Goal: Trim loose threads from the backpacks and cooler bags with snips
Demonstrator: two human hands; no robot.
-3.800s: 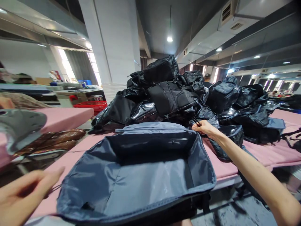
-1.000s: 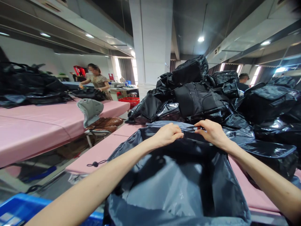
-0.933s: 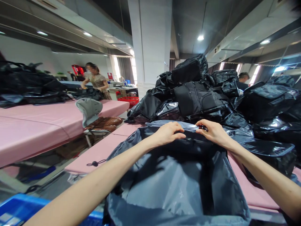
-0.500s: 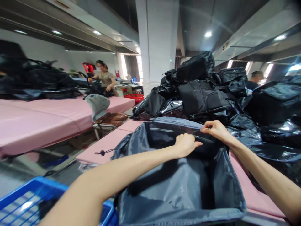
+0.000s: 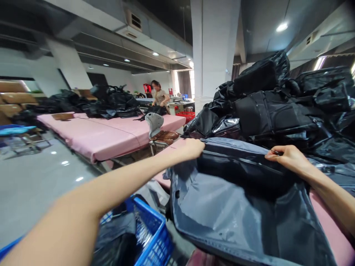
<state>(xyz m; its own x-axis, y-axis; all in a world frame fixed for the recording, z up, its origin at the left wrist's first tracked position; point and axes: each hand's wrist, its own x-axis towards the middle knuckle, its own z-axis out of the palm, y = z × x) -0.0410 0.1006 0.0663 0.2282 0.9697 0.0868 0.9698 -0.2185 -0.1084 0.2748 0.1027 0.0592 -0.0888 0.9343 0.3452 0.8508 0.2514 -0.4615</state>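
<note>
A large black bag (image 5: pixel 219 199) with a grey-blue lining lies open in front of me, its inside facing up. My left hand (image 5: pixel 194 148) is closed round the far left corner of its rim, fingers mostly hidden. At the far right of the same rim, my right hand (image 5: pixel 290 158) pinches the edge between thumb and fingers. A small dark piece shows at those fingertips, too small to name. Between the two hands runs the far edge, with a zipper strip along it.
Black bags in shiny plastic (image 5: pixel 257 111) are heaped behind. A blue crate (image 5: pixel 158 236) with dark fabric stands at lower left. Another pink-covered table (image 5: pixel 111 133) holds more bags, with a grey-backed chair (image 5: pixel 154 123) beside it. A person (image 5: pixel 161 96) works farther back.
My left hand has moved from inside the bag to its far left rim corner. My right hand still pinches the far edge. The view has swung left, and the bag sits farther right.
</note>
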